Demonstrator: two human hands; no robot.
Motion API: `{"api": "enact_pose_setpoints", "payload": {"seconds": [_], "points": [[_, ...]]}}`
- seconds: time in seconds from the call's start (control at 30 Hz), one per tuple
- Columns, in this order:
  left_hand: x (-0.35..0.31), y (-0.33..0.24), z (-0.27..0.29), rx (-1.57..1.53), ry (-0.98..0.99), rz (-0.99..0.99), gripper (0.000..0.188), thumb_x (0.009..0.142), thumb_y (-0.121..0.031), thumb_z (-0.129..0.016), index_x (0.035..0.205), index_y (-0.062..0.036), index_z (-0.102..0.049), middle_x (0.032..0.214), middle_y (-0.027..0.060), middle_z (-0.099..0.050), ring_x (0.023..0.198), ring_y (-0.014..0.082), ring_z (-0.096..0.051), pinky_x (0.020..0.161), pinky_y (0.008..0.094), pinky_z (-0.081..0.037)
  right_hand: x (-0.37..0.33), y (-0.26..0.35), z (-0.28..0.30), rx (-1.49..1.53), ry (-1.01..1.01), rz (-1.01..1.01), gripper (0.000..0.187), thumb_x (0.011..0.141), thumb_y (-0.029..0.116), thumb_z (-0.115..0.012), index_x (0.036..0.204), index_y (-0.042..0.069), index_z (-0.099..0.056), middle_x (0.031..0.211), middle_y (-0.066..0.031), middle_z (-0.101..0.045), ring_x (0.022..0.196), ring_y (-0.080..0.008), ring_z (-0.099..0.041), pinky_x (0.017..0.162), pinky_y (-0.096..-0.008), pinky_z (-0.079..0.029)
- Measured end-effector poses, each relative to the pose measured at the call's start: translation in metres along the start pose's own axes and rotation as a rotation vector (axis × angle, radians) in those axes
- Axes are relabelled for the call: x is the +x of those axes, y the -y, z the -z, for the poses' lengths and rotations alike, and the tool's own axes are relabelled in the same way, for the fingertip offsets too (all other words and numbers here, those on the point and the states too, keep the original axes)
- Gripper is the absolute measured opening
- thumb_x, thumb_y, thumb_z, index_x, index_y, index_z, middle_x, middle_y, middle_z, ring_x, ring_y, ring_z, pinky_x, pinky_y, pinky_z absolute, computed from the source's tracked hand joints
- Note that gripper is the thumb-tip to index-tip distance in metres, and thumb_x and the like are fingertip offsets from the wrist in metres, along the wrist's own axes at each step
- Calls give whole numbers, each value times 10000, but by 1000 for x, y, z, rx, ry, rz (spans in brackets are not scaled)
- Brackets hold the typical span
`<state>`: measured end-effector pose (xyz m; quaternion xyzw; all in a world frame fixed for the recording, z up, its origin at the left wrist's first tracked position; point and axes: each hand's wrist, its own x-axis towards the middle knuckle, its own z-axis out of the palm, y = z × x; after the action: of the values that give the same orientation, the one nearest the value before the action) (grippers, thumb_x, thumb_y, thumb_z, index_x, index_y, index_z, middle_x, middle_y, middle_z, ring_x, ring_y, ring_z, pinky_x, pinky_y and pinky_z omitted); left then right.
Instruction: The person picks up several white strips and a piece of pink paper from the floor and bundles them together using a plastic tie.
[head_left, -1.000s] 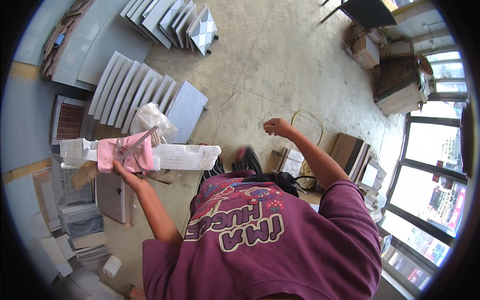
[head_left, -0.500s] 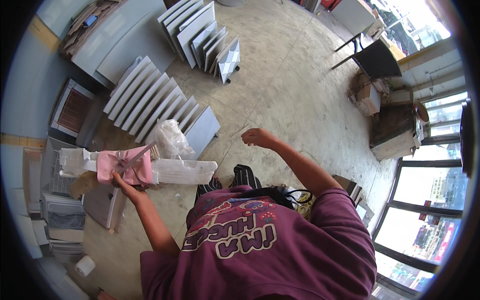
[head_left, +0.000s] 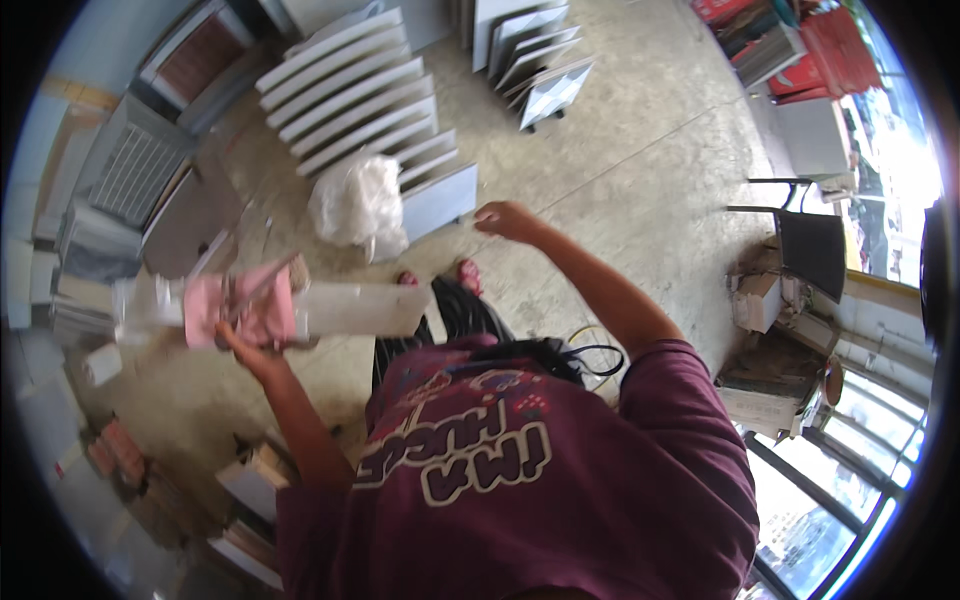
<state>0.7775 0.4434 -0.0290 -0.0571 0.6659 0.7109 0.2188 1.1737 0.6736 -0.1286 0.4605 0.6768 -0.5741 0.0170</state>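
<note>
My left hand [head_left: 250, 352] is closed at the lower edge of a pink bundle [head_left: 262, 318] with a greyish strap across it. Out of both sides of the bundle sticks a long white strip [head_left: 365, 309], which could be foam; motion blurs it. A small bristly end, maybe of a brush, pokes up at the bundle's upper right corner. My right hand [head_left: 510, 222] hangs in the air ahead of my body, its fingers curled in and nothing seen in them. The thumb side of the left hand shows; its other fingers are hidden beneath the bundle.
A rack of upright tile panels [head_left: 350, 95] stands ahead, with a white plastic bag [head_left: 360, 205] against it. Behind is another panel stand [head_left: 535, 60]. Boards [head_left: 110, 235] lean along the left. A black chair [head_left: 808, 245] and cardboard boxes [head_left: 765, 395] line the right.
My body has turned left, so racks and chair sit farther right in view. The left hand still holds the pink bundle and strip; the right arm stays raised with curled fingers.
</note>
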Motion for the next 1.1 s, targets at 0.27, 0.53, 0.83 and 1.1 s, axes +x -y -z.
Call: {"api": "enact_pose_setpoints", "payload": {"seconds": [0.27, 0.53, 0.83, 1.1], "points": [[-32, 9, 5, -63, 32, 132, 556, 900, -473, -435, 1272, -60, -451, 1299, 29, -463, 1181, 173, -445, 911, 284, -394, 30, 47, 11, -146, 22, 56, 411, 727, 394, -628, 998, 85, -645, 947, -139, -655, 920, -285, -614, 821, -360, -475], [-30, 22, 1, 51, 254, -110, 566, 932, -467, -354, 1256, -14, -452, 1271, 68, -487, 1151, 204, -475, 982, 314, -344, 37, 42, 28, -270, -9, 71, 483, 732, 396, -673, 1073, 60, -610, 918, -132, -667, 871, -262, -633, 790, -342, -482], [-15, 25, 21, -90, 169, -45, 478, 912, -461, -446, 1172, -64, -506, 1172, 53, -544, 1093, 199, -507, 915, 346, -422, 91, 44, 11, -274, -49, 77, 711, 641, 435, -745, 1172, 15, -530, 940, -159, -643, 907, -285, -614, 826, -364, -473], [-10, 38, 41, -77, -42, 25, 517, 895, -472, -460, 1183, -45, -502, 1157, 75, -546, 1023, 206, -551, 767, 329, -500, 165, 80, -47, -404, -62, 16, 1014, 573, 469, -778, 1359, 38, -304, 1275, -231, -446, 1193, -347, -442, 982, -402, -385]]}}
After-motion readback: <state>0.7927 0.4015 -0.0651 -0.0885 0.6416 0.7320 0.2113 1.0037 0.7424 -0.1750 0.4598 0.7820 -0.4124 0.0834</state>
